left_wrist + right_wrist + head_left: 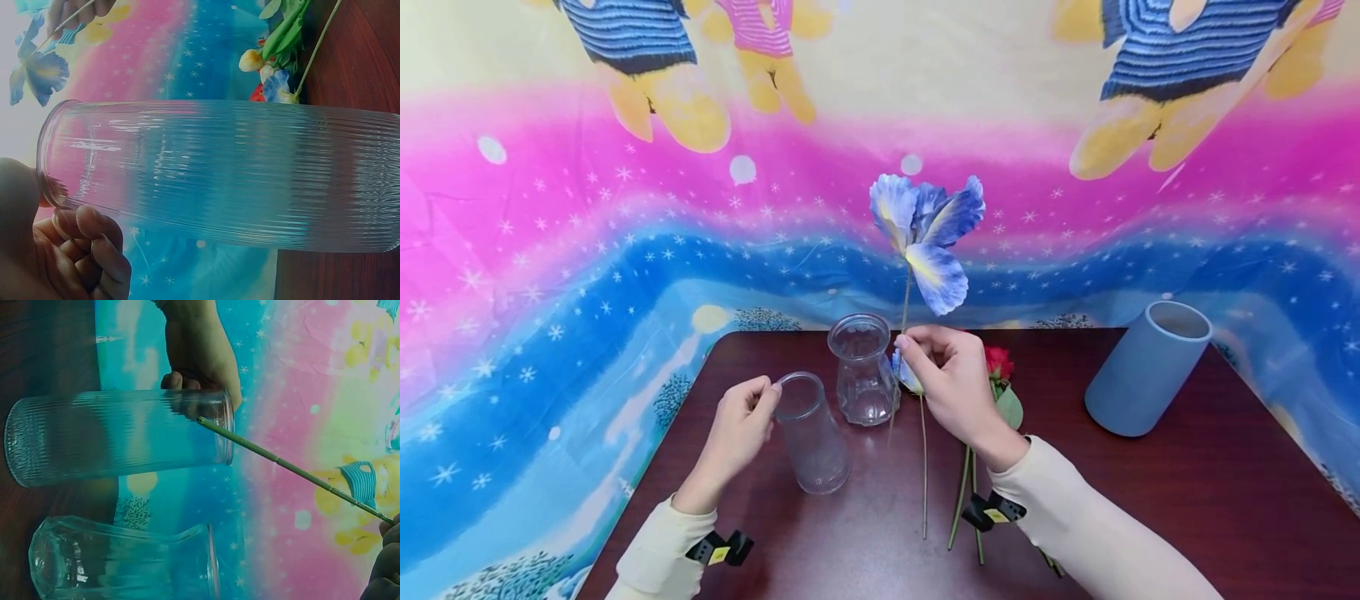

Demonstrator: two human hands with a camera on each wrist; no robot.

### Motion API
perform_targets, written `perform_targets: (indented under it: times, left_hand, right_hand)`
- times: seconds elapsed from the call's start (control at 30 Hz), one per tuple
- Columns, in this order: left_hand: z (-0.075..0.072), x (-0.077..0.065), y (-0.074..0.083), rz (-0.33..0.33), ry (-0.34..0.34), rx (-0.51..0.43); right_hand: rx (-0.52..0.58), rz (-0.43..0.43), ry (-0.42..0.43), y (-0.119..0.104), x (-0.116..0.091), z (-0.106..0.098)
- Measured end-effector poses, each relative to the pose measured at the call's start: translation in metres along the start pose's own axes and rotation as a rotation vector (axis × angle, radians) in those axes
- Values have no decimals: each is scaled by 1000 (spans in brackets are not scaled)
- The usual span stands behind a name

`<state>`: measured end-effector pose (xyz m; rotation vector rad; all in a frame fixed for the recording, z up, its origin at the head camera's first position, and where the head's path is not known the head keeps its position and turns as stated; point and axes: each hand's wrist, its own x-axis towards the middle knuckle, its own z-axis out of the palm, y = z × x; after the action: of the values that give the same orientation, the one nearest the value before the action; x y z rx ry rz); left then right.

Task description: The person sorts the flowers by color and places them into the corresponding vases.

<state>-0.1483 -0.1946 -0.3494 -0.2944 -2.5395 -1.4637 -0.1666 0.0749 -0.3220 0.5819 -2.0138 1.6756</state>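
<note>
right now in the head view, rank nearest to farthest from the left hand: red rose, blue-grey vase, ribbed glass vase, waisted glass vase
1. Ribbed glass vase, rim pinched by the left hand
2. Waisted glass vase, to its right
3. Red rose, right of centre
4. Blue-grey vase, far right

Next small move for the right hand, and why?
Probably raise the blue iris slightly and shift it left with the right hand, bringing its stem tip above the ribbed glass vase. The tip appears too low and off to the right, while the left hand pinches the vase near its top and the vase holds no stem.
</note>
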Motion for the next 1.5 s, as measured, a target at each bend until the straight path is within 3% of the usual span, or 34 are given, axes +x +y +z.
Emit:
perform_targets:
  times: [0.4, 0.83, 1.13, 1.5]
  left_hand:
    - [1, 1, -2, -17, 6, -8]
    - [1, 1, -1, -17, 13, 5]
    - [6, 9, -37, -15, 29, 7]
    - [6, 11, -44, 29, 33, 6]
  right_hand:
    - [41, -7, 5, -10, 12, 19]
    - [96, -87, 51, -22, 29, 36]
    - [123, -96, 52, -28, 36, 49]
    - [101, -105, 65, -32, 40, 65]
